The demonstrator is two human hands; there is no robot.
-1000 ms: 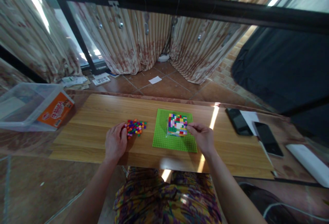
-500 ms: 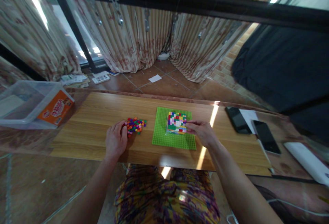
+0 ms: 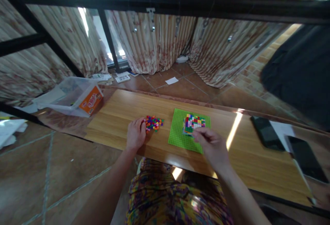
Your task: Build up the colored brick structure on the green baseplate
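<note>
On the wooden table [image 3: 257, 156] lies a green baseplate [image 3: 180, 132] carrying a square block of many-coloured small bricks [image 3: 193, 123]. My right hand [image 3: 212, 146] hovers at the near edge of that block with its fingers curled together; what they pinch is too small to make out. To the left, my left hand [image 3: 135, 135] rests on the table with curled fingers touching a small heap of loose coloured bricks [image 3: 153, 123].
A clear plastic bin with an orange box [image 3: 90, 102] stands at the table's far left. Two dark phones [image 3: 268, 132] and a white sheet lie at the right end. Behind are curtains, a black metal frame and a tiled floor with papers.
The camera has swung to the left, so everything sits further right in view. My right hand has drawn back from the block's right side to its near edge. The left hand stays at the heap.
</note>
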